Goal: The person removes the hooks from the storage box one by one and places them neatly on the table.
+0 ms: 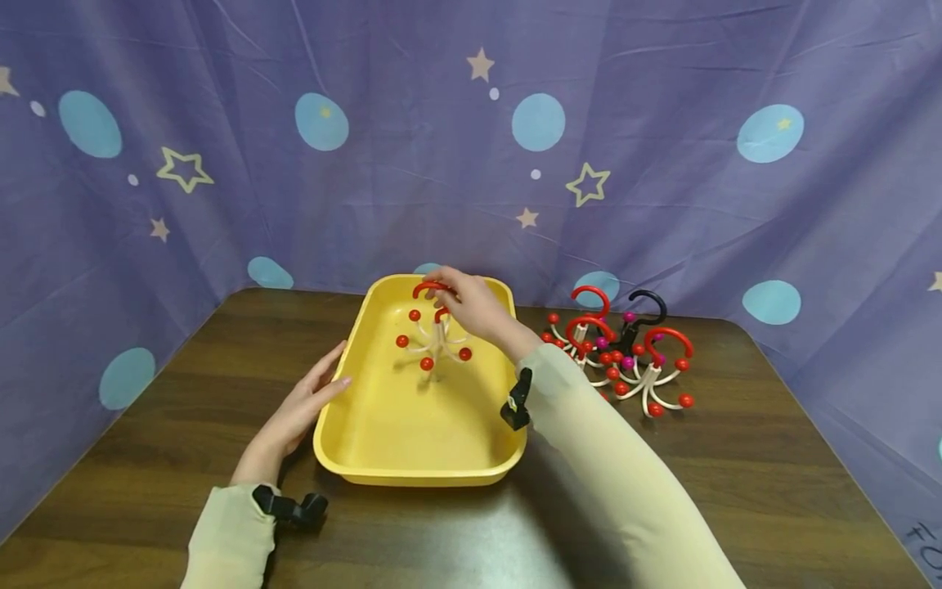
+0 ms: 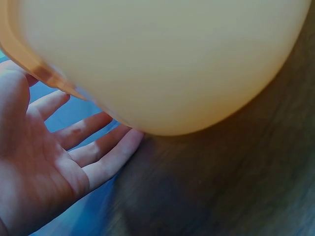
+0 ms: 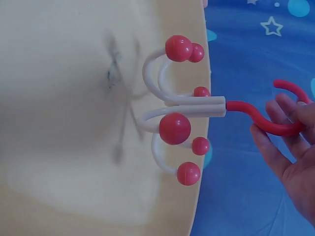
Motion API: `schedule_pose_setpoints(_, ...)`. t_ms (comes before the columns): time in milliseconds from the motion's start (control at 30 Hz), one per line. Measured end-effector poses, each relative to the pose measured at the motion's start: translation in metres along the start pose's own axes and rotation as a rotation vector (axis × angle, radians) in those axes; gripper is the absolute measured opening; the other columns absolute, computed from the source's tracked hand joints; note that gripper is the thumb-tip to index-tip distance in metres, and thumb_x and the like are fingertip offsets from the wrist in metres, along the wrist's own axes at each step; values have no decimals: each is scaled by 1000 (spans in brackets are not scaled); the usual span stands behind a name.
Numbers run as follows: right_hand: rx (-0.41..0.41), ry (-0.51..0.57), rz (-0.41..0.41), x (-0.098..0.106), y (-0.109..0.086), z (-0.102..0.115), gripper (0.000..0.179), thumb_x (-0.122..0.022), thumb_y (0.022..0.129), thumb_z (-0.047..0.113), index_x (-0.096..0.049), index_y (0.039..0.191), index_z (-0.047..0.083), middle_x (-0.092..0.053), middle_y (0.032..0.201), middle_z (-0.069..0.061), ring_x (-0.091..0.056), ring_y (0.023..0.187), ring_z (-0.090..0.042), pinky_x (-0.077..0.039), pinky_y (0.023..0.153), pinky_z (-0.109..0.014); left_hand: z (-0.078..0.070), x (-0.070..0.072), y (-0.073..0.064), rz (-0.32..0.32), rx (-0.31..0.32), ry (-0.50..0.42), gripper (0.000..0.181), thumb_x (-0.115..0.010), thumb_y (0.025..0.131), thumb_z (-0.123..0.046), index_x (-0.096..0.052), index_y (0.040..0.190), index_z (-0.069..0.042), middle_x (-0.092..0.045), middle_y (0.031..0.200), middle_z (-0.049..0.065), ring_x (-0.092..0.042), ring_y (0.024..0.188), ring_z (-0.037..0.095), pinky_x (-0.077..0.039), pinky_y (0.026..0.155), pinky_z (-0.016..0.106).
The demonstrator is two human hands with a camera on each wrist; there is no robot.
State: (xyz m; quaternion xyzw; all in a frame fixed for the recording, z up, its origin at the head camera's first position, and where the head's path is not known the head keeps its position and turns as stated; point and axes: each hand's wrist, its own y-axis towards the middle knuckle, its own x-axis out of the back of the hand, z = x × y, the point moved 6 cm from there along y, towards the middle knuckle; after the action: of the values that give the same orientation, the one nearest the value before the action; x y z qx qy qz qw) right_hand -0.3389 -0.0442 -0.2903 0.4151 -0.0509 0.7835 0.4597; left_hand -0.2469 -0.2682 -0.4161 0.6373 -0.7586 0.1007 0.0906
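Observation:
My right hand [image 1: 474,307] holds a hook hanger [image 3: 197,105] by its red hook. White curved arms with red ball tips spread from the hanger's lower end. It hangs upright over the far half of a yellow plastic tray [image 1: 441,433], and its shadow falls on the tray floor in the right wrist view. On the tray's left side rests my left hand [image 1: 294,413], the thumb over the rim. In the left wrist view its other fingers [image 2: 115,155] stretch, spread apart, along the outer wall.
Right of the tray, several similar hangers stand close together on the brown wooden table [image 1: 765,491]. One red-hooked hanger [image 1: 651,378] is in front, and a black hanger [image 1: 629,335] with magenta balls is behind it. A purple patterned curtain [image 1: 412,164] hangs along the table's back edge.

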Motion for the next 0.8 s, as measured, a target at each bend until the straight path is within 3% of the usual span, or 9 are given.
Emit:
schedule_pose_setpoints(400, 81, -52, -76, 22, -19, 13, 25, -49, 94, 13, -60, 116, 15, -66, 105, -2, -63, 90, -10, -48, 79, -23, 0, 1, 1, -5, -10, 6, 64, -48, 94, -35, -12, 147, -29, -24, 146, 18, -35, 123, 33, -42, 85, 28)
schedule_pose_setpoints(800, 155, -39, -210, 46, -44, 15, 23, -53, 92, 12, -63, 112, 13, -67, 92, -6, -63, 84, -18, -48, 72, -27, 1, 0, 1, -9, 2, 20, 64, -47, 94, -36, -12, 147, -30, -18, 149, 14, -32, 126, 32, -41, 89, 33)
